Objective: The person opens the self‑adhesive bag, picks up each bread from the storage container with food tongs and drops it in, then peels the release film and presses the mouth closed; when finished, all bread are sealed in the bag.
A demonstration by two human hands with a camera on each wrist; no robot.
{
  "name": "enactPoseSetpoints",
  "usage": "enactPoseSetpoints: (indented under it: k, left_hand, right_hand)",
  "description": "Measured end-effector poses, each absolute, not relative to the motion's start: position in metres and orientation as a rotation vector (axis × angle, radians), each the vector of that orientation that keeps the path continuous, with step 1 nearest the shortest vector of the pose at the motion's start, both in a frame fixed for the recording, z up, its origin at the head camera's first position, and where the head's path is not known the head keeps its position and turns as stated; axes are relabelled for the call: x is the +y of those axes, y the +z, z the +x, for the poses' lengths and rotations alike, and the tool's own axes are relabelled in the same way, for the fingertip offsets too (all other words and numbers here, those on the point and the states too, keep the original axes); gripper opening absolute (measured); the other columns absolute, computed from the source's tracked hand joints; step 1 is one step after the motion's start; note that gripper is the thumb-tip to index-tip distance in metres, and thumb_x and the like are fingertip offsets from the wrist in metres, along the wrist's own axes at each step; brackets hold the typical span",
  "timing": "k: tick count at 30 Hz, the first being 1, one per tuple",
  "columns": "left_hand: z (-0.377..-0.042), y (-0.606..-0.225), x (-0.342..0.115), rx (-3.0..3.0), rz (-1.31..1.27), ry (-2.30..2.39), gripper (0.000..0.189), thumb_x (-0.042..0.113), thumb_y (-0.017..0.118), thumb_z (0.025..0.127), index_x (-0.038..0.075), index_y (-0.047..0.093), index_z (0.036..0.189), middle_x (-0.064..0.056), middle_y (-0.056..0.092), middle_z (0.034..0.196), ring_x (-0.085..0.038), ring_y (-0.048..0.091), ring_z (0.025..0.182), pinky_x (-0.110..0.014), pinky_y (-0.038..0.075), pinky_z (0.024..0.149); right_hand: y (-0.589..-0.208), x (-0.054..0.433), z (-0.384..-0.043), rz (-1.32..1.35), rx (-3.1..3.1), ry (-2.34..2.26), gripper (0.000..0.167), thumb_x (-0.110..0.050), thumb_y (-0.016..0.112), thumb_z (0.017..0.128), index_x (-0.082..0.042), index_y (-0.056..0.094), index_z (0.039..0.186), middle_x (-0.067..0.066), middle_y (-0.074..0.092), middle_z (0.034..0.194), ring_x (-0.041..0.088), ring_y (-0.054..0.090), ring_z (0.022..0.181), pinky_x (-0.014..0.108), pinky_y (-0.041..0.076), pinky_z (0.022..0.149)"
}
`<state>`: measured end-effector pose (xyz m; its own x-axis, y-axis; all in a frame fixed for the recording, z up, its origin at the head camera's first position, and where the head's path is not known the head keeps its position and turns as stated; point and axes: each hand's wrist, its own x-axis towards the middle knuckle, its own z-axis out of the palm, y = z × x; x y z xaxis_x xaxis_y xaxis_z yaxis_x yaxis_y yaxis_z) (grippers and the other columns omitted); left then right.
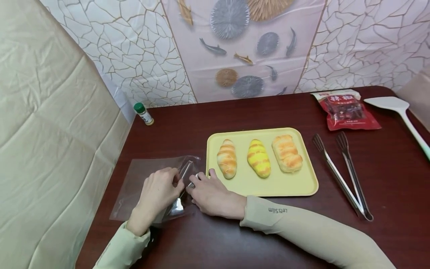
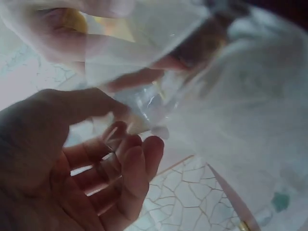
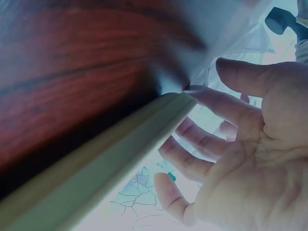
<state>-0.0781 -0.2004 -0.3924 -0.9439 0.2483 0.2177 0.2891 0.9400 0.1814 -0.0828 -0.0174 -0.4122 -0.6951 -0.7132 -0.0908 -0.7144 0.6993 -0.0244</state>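
A flat, clear plastic bag [image 1: 132, 183] lies on the table at the left, its right side raised and creased between the hands. My left hand [image 1: 160, 188] pinches that side between thumb and curled fingers; the left wrist view shows the crinkled film [image 2: 151, 103] at the fingertips. Opposite it, my right hand [image 1: 215, 196] grips the bag's edge with thumb and index finger. Its other fingers spread beside the left rim of the yellow tray [image 1: 242, 186]. On the tray sit a pale striped bread [image 1: 227, 158], a yellow striped bread [image 1: 259, 158] and a golden segmented bread [image 1: 287, 153].
Metal tongs [image 1: 351, 186] lie spread open right of the tray. Behind them are a red packet [image 1: 349, 112] and a white spatula [image 1: 393, 104]. A small green-capped bottle [image 1: 144, 114] stands at the back left. Patterned cloth [image 1: 134, 48] hangs behind the table.
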Motion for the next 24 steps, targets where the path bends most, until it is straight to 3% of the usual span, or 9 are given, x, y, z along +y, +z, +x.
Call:
enactPoseSetpoints:
  k: [4,8,12,15,24]
  left_hand:
    - [-0.073,-0.389,-0.198,-2.870,-0.343,-0.285,0.017,0.000,0.077,0.082,0.010,0.064,0.089,-0.001,0.058,0.066,-0.022,0.051,0.050,-0.035,0.039,0.045]
    - [-0.073,-0.385,-0.197,-2.837,-0.236,-0.304,0.028,0.001,0.078,0.084,0.004,0.065,0.108,-0.008,0.064,0.067,-0.033,0.058,0.050,-0.041,0.043,0.043]
    - [-0.074,-0.383,-0.197,-2.849,-0.136,-0.339,0.009,0.008,0.077,0.088,0.006,0.069,0.089,-0.008,0.066,0.064,-0.036,0.063,0.054,-0.046,0.048,0.047]
    - [-0.077,-0.383,-0.196,-2.888,-0.097,-0.392,0.017,0.013,0.075,0.092,0.010,0.067,0.077,-0.005,0.064,0.062,-0.030,0.059,0.053,-0.043,0.047,0.048]
    - [-0.087,-0.389,-0.194,-2.973,-0.078,-0.542,0.025,0.014,0.073,0.092,0.014,0.062,0.069,-0.002,0.060,0.059,-0.022,0.053,0.052,-0.033,0.039,0.048]
  right_hand:
    - [-0.412,-0.016,-0.083,-1.193,2.816,0.028,0.028,-0.039,0.068,0.105,-0.030,0.074,0.131,-0.003,0.064,0.131,0.020,0.058,0.122,0.046,0.044,0.101]
    - [-0.412,-0.013,-0.083,-1.210,2.838,0.029,0.025,-0.039,0.069,0.104,-0.030,0.075,0.126,-0.003,0.065,0.128,0.020,0.057,0.125,0.047,0.045,0.101]
    - [-0.412,-0.011,-0.083,-1.205,2.848,0.025,0.022,-0.038,0.069,0.104,-0.029,0.076,0.123,-0.003,0.066,0.126,0.021,0.058,0.125,0.048,0.045,0.103]
    - [-0.410,-0.010,-0.083,-1.175,2.843,0.009,0.022,-0.038,0.067,0.105,-0.028,0.076,0.123,-0.003,0.067,0.125,0.021,0.058,0.124,0.049,0.045,0.104]
    - [-0.392,0.013,-0.077,-1.206,2.978,-0.166,0.034,-0.040,0.069,0.105,-0.023,0.073,0.135,0.000,0.072,0.124,0.022,0.064,0.120,0.044,0.050,0.097]
